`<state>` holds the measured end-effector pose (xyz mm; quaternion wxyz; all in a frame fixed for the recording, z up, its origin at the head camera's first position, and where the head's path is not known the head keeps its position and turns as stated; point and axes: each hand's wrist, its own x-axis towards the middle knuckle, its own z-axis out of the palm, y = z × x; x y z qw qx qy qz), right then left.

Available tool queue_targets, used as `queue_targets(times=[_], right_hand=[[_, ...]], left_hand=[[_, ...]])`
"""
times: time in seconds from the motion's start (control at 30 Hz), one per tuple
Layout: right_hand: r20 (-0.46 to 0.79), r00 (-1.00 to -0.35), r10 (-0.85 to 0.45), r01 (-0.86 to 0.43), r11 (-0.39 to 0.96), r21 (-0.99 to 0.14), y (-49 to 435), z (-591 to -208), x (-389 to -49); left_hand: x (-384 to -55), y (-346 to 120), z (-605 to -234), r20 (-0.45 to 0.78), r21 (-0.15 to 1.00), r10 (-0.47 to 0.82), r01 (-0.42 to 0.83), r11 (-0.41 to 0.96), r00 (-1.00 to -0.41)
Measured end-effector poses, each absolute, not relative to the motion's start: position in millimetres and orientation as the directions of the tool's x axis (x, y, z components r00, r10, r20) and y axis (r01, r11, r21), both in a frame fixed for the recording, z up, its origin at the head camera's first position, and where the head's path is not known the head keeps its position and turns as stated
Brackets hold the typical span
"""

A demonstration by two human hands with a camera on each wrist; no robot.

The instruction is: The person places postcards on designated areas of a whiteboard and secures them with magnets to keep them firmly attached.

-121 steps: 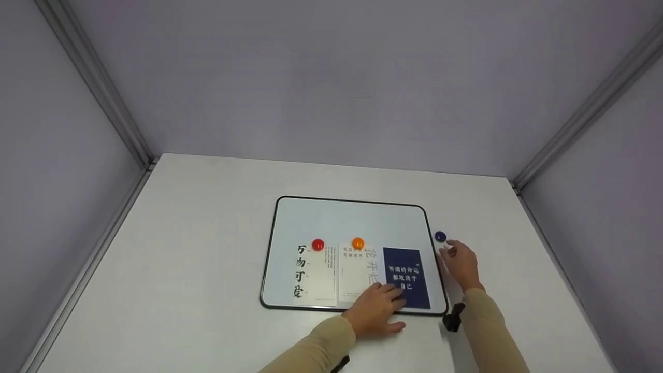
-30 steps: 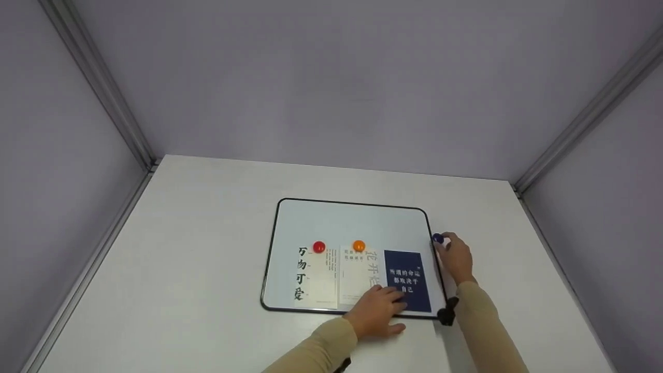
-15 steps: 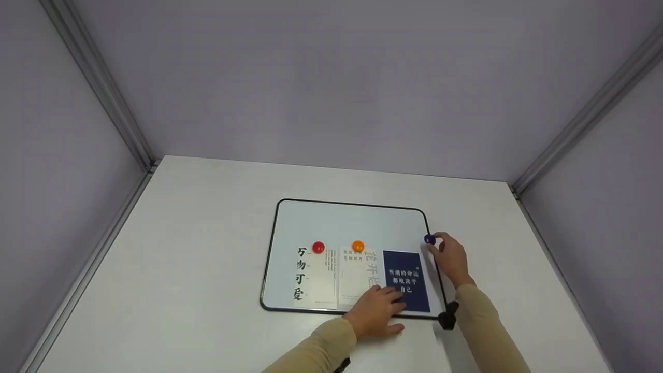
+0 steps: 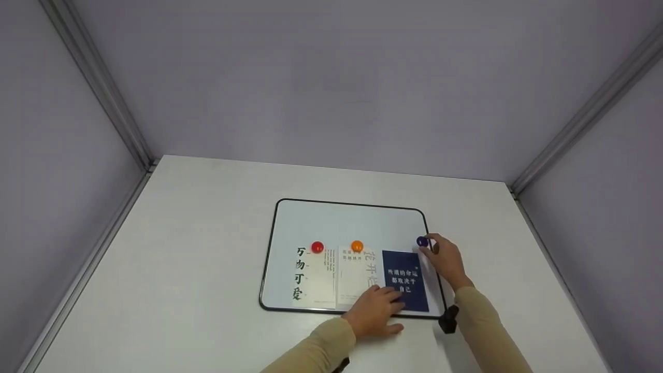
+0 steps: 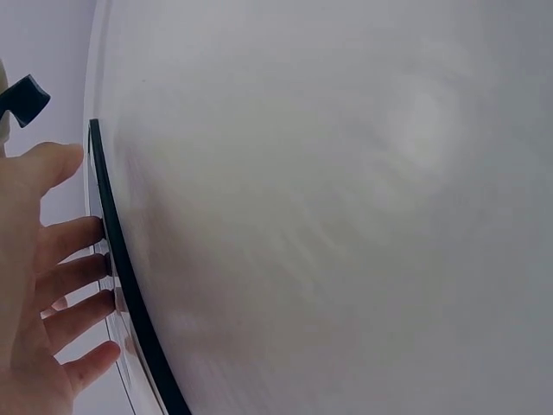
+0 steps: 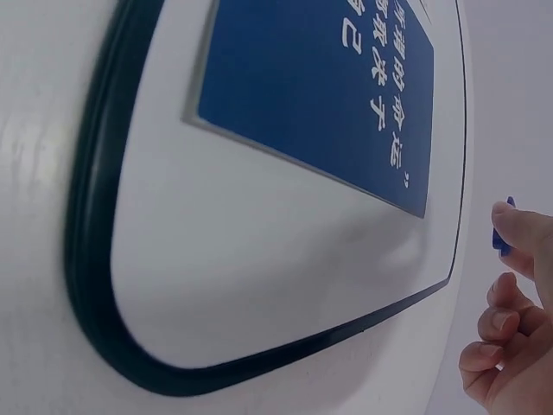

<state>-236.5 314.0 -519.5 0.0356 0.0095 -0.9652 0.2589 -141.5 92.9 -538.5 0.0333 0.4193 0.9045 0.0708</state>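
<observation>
A whiteboard (image 4: 347, 223) with a black rim lies on the table, bearing three printed cards in a row. Between thumb and forefinger my right hand (image 4: 446, 261) pinches a round dark blue magnet (image 4: 422, 242), held over the board's right side just above the corner of the dark blue card (image 4: 404, 261). In the right wrist view the magnet (image 6: 501, 232) shows between the fingertips, the other fingers curled below. My left hand (image 4: 374, 311) rests with extended fingers on the lower part of the dark blue card, its thumb off the board's near edge.
A red magnet (image 4: 317, 247) sits at the top of the left card (image 4: 321, 285), an orange magnet (image 4: 357, 246) at the top of the middle card (image 4: 352, 280). White table (image 4: 207, 248) surrounds the board. Grey walls (image 4: 331, 93) enclose the back and both sides.
My right hand has taken hold of the blue magnet from beside the board and carried it left across the rim. My left hand has stayed on the card.
</observation>
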Motion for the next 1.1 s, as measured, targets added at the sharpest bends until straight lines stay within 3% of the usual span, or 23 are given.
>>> queue_targets(times=[1.1], right_hand=[[0.025, -0.997, -0.078, -0.079, 0.856, -0.511, 292, -528, -225]], left_hand=[[-136, 91, -538, -0.034, 0.102, 0.759, 0.753, 0.650, -0.651]])
